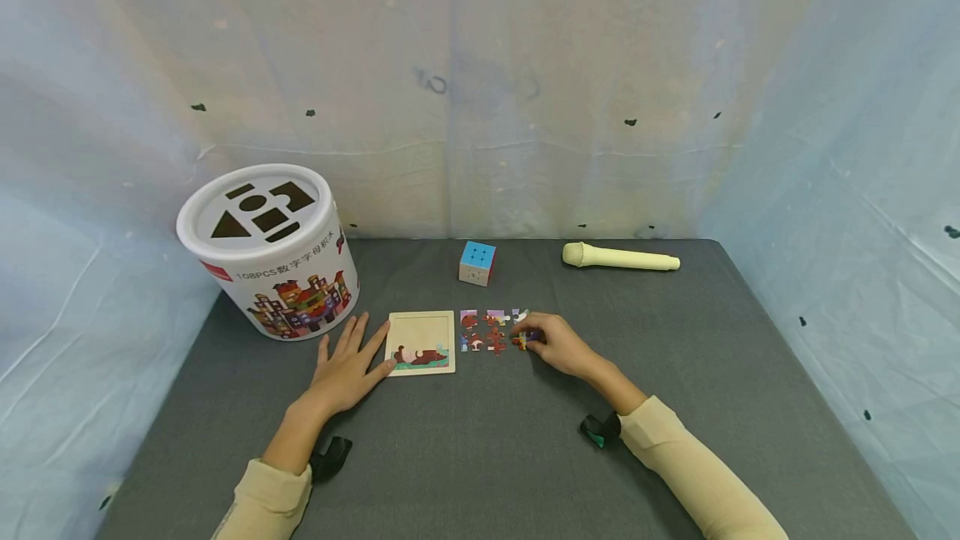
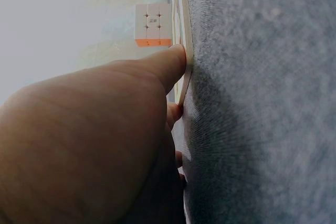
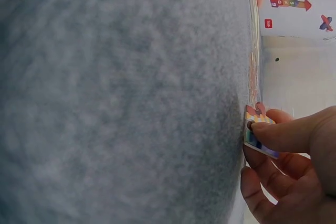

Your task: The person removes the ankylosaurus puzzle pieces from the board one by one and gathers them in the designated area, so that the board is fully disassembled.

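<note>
A square wooden puzzle tray (image 1: 422, 329) lies on the dark cloth, with joined picture pieces (image 1: 423, 357) along its near edge. My left hand (image 1: 341, 377) rests flat with fingers spread, its thumb and index fingertip at the tray's left side. To the right of the tray, several loose jigsaw pieces (image 1: 496, 341) lie in rough rows. Over the right end of these rows, my right hand (image 1: 558, 344) pinches a colourful jigsaw piece (image 3: 254, 140) between thumb and fingers. In the right wrist view the piece is tilted up, close to the cloth.
A large white tub (image 1: 300, 261) with shaped holes in its lid stands at the left, just beyond my left fingertips. Behind the pieces sits a toy cube (image 1: 477, 257). A pale yellow toy microphone (image 1: 626, 258) lies at the back right. Curtains (image 1: 525, 107) hang behind the table.
</note>
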`<state>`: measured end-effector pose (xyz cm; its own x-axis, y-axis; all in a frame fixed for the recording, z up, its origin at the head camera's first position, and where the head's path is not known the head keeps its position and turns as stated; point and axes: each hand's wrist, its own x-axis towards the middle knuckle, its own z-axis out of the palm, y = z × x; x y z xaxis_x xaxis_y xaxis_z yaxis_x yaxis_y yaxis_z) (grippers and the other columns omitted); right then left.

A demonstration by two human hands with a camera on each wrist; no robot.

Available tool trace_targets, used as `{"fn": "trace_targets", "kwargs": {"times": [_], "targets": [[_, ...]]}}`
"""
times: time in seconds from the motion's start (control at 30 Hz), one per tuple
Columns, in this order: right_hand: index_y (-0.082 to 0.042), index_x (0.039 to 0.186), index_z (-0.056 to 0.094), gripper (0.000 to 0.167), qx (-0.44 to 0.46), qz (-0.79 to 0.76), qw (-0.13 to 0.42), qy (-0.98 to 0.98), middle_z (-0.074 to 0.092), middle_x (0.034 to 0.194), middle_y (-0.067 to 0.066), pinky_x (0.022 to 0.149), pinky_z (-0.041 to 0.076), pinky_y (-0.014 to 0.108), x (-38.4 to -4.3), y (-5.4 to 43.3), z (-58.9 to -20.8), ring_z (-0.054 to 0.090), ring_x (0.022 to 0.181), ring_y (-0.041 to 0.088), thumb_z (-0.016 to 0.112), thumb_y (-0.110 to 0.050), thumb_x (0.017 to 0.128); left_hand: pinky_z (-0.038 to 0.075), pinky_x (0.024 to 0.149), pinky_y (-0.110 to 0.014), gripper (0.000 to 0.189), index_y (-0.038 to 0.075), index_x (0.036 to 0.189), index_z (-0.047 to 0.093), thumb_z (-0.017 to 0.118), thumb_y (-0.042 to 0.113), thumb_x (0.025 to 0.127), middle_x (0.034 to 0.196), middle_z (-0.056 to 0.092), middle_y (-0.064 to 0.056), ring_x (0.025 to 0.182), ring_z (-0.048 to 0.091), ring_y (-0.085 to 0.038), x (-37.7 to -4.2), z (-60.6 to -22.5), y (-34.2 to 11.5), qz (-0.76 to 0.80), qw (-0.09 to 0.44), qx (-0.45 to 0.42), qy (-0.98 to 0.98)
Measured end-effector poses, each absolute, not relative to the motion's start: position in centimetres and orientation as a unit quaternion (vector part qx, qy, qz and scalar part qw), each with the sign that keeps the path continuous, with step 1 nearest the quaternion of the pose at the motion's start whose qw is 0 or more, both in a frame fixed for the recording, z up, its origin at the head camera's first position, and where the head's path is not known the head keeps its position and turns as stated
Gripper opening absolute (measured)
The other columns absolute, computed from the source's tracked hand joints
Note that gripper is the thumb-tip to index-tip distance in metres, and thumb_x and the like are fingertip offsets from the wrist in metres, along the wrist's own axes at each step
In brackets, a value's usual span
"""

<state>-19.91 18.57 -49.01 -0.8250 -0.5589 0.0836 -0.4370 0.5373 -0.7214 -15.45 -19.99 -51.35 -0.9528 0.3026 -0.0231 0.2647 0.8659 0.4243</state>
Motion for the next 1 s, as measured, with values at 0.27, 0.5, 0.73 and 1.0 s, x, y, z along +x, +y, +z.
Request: {"fn": "trace_targets", "kwargs": {"times": [0.27,0.5,0.73,1.0], "targets": [[-0.001,0.114,0.072,0.028,-0.293,-0.364,0.061,0.882,0.067,0.106,0.009,0.071,0.052,0.029,-20.02,18.62,-49.0,0.062,0.086,0.016,0.066,0.01,0.089,-0.006,0.108,-0.073,0.076,0.019,0.161,0.022,0.043,0.06,0.101,0.164,0.006,-0.025,0.15,0.002,-0.045,-15.89,-52.09,-20.34,0.199,0.061,0.148,0.967],[-0.003,0.112,0.074,0.028,-0.311,-0.321,0.015,0.894,0.062,0.098,0.007,0.068,0.045,0.032,-20.1,18.6,-48.96,0.055,0.082,0.022,0.072,0.008,0.086,-0.006,0.109,-0.072,0.076,0.02,0.161,0.021,0.041,0.061,0.101,0.164,0.006,-0.023,0.15,0.001,-0.044,-15.84,-51.99,-20.24,0.198,0.063,0.147,0.967],[-0.002,0.111,0.073,0.028,-0.309,-0.284,-0.009,0.908,0.064,0.098,0.007,0.074,0.051,0.038,-20.04,18.48,-48.9,0.06,0.089,0.021,0.075,0.006,0.084,-0.005,0.108,-0.073,0.075,0.018,0.161,0.023,0.041,0.061,0.101,0.164,0.008,-0.025,0.15,0.003,-0.045,-15.65,-51.73,-20.24,0.203,0.053,0.152,0.966],[-0.006,0.107,0.076,0.023,-0.304,-0.266,-0.006,0.915,0.058,0.098,0.005,0.072,0.044,0.035,-20.07,18.46,-48.97,0.051,0.086,0.021,0.074,0.003,0.086,-0.004,0.108,-0.073,0.074,0.018,0.161,0.023,0.047,0.056,0.101,0.164,0.007,-0.025,0.15,0.003,-0.045,-15.86,-51.92,-20.21,0.198,0.059,0.146,0.967]]}}
